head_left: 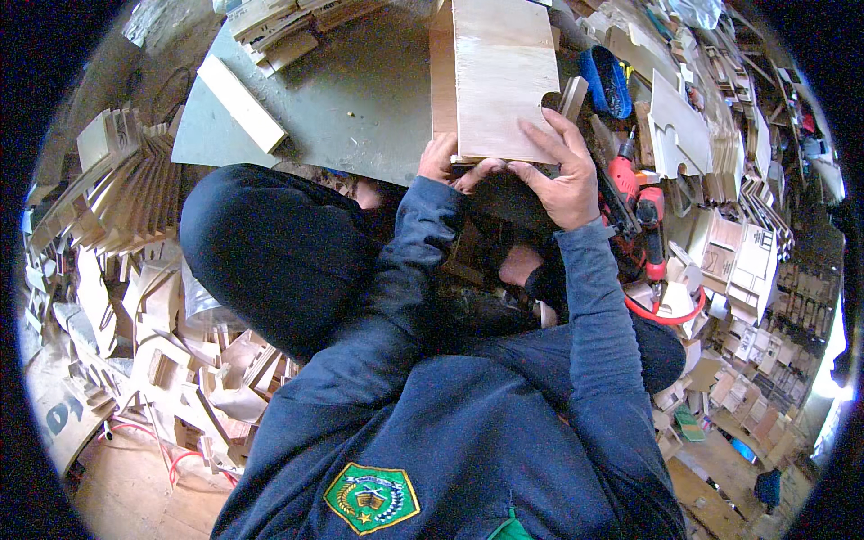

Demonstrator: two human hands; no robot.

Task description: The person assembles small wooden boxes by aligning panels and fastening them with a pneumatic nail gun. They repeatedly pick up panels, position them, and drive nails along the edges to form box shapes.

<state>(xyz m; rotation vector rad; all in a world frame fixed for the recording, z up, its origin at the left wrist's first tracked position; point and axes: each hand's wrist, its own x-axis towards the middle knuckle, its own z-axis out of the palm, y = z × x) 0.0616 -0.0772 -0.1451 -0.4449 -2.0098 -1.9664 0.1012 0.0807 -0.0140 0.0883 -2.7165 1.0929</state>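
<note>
In front of me lies a pale plywood panel with a rounded notch in its right side. It rests over a browner wooden board that shows along its left edge. My left hand is closed at the near left corner, its fingers and thumb along the edges of the stacked pieces. At the near right corner, my right hand grips the panel, with its thumb on the near edge and its fingers spread over the top face beside the notch. The undersides of the boards are hidden.
The boards lie on a grey-green work surface with a loose wood strip and stacked pieces. At right are a blue container, a red power drill and another red tool. Cut wood pieces pile up at left.
</note>
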